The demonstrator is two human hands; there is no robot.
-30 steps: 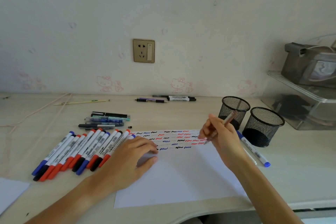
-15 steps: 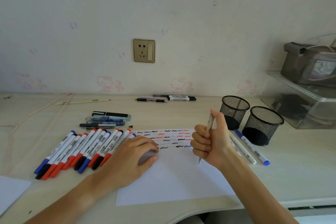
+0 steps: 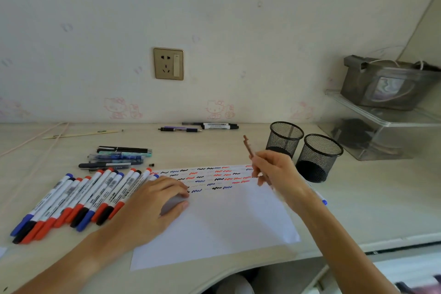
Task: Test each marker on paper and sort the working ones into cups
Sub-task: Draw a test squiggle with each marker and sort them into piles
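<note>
Right hand [image 3: 274, 172] grips pen [image 3: 249, 148]; left hand [image 3: 155, 207] flat on paper [image 3: 226, 222].

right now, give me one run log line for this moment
left hand: flat on paper | right hand: holds brown pen, tip down | mesh cups: empty

The right hand [image 3: 274, 174] has shifted from a closed fist, thumb on top of the slim brownish pen [image 3: 249, 148], back into a writing pinch. The pen now slants up and left, its lower end seemingly on the white paper sheet's [image 3: 226, 222] right edge, hidden behind the fingers.
</note>
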